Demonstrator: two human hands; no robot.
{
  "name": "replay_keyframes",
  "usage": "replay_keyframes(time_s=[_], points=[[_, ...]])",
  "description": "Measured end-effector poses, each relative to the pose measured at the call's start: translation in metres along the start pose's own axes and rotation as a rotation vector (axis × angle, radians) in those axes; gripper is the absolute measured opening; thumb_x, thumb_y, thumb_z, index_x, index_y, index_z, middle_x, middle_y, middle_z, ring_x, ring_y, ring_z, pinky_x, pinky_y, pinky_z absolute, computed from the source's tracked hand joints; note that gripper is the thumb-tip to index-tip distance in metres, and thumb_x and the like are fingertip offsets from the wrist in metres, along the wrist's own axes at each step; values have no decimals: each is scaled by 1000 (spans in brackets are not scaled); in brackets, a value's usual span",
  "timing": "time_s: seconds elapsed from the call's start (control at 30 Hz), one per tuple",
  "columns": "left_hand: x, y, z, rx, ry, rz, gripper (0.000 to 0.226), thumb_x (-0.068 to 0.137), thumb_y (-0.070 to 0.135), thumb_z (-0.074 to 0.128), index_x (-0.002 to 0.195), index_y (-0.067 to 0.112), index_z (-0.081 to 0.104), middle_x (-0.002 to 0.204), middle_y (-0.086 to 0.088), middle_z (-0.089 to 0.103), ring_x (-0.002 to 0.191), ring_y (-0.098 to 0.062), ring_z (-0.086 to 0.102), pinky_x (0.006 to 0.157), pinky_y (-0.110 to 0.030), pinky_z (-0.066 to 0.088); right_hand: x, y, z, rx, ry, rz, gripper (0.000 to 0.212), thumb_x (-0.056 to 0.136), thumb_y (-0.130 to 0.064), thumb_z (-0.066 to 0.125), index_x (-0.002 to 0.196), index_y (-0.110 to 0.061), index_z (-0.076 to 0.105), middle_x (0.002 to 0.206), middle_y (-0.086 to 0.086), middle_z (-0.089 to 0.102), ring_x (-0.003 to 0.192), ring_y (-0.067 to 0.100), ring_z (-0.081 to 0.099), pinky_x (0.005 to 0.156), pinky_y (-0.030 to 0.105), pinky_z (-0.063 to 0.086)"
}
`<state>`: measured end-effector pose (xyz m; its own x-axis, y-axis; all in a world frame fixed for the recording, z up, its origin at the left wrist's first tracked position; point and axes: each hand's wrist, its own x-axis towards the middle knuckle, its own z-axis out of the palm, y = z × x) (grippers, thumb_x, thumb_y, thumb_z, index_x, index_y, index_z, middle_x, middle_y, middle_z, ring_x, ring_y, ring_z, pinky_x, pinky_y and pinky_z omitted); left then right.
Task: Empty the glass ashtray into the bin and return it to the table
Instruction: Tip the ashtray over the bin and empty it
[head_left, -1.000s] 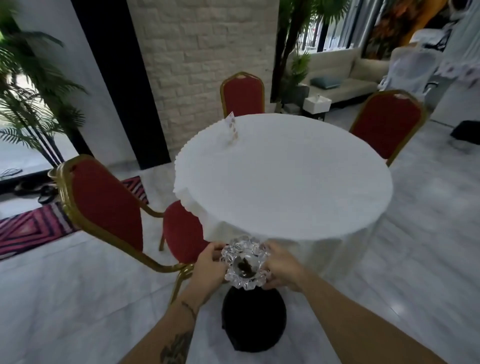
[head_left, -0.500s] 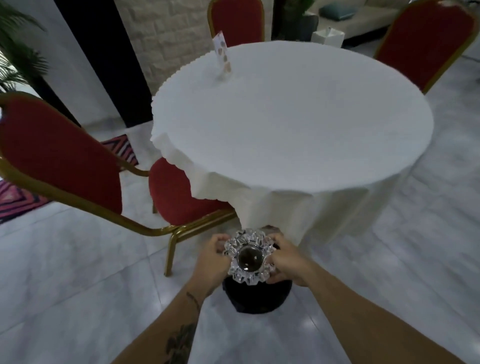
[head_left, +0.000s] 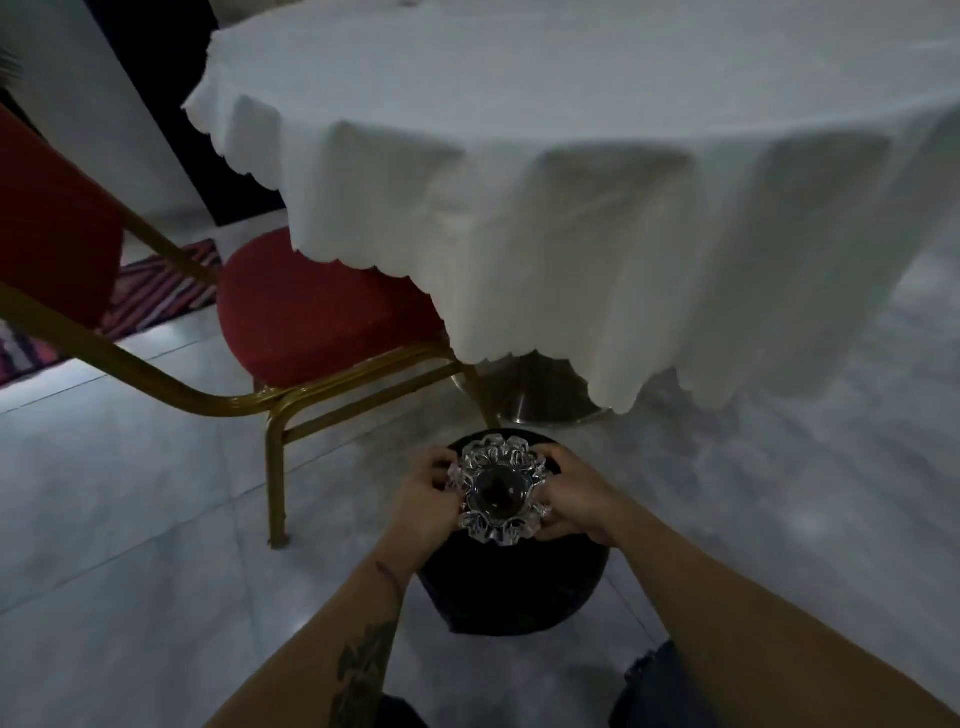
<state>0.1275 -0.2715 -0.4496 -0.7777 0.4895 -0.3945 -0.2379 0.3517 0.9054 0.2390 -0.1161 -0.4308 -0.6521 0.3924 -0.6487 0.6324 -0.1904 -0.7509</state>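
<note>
The clear, scalloped glass ashtray (head_left: 497, 490) is held level over the black round bin (head_left: 511, 587) on the floor. Dark ash sits in its bowl. My left hand (head_left: 423, 499) grips its left rim and my right hand (head_left: 574, 496) grips its right rim. The round table (head_left: 571, 171), draped in a white cloth, stands just beyond the bin; its steel base (head_left: 535, 400) shows under the cloth's hem.
A red padded chair with a gold frame (head_left: 311, 332) stands left of the bin, its front leg close to my left hand. A striped rug (head_left: 156, 291) lies farther left. Grey tiled floor (head_left: 779, 493) stretches to the right.
The view has dropped lower and closer to the floor and turned darker. Both hands have carried the ashtray down over the bin, holding it level the whole time.
</note>
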Motion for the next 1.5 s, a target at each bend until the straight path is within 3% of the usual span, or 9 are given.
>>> replay_keyframes(time_s=[0.13,0.33,0.57,0.7,0.9,1.03,1.2,1.37,1.5], points=[[18,-34,9,31,41,63,38,88,-18,54,95,19,56,84,-17,56,77,-29,55,61,-40,48,30,30,3,-63,21,-75,59,92,2,59,139,-32,49,126,8,63,93,27,72,72,43,65],[35,-55,11,73,146,100,39,84,-14,53,90,25,57,80,-5,63,78,-28,58,72,-44,50,45,49,11,-189,212,-353,35,91,-10,64,113,-38,63,113,1,70,95,20,70,81,41,61],[24,-20,11,181,156,261,31,85,-5,61,89,26,59,83,7,63,79,-19,61,76,-34,51,37,41,12,-351,363,-632,52,91,6,59,112,-41,54,104,-4,72,92,9,68,79,29,57],[18,-16,8,360,151,438,33,89,13,61,120,21,67,103,9,67,92,-11,62,88,-27,51,33,39,10,-386,409,-777,54,87,11,55,117,-33,55,104,-3,71,93,10,66,74,17,49],[14,-23,4,398,182,670,30,81,10,63,108,21,69,100,5,62,91,-12,63,83,-27,51,35,47,11,-592,491,-1000,58,82,10,57,133,-17,58,120,10,66,101,28,67,90,37,58],[16,-26,1,499,162,792,39,73,-8,64,105,15,65,103,-1,59,91,8,50,80,-4,39,36,46,5,-774,474,-1037,51,83,-2,56,132,-16,55,125,8,64,96,34,68,79,46,61],[20,-38,0,610,50,868,44,73,0,62,111,20,54,105,-1,64,88,-17,61,72,-35,55,40,50,-1,-961,433,-1071,59,74,3,66,124,-19,47,120,6,58,92,30,64,70,41,58],[22,-46,-3,724,29,931,48,78,13,63,120,29,45,117,-8,65,103,-22,61,85,-26,47,43,57,-1,-1019,455,-1119,67,68,3,77,129,-9,52,122,12,67,104,31,67,82,38,60],[21,-48,-6,766,35,1048,57,73,-2,69,123,20,50,116,-10,65,107,-22,56,91,-27,47,46,59,-3,-1072,428,-1134,68,70,3,75,134,-1,53,128,18,66,116,35,64,89,42,60]])
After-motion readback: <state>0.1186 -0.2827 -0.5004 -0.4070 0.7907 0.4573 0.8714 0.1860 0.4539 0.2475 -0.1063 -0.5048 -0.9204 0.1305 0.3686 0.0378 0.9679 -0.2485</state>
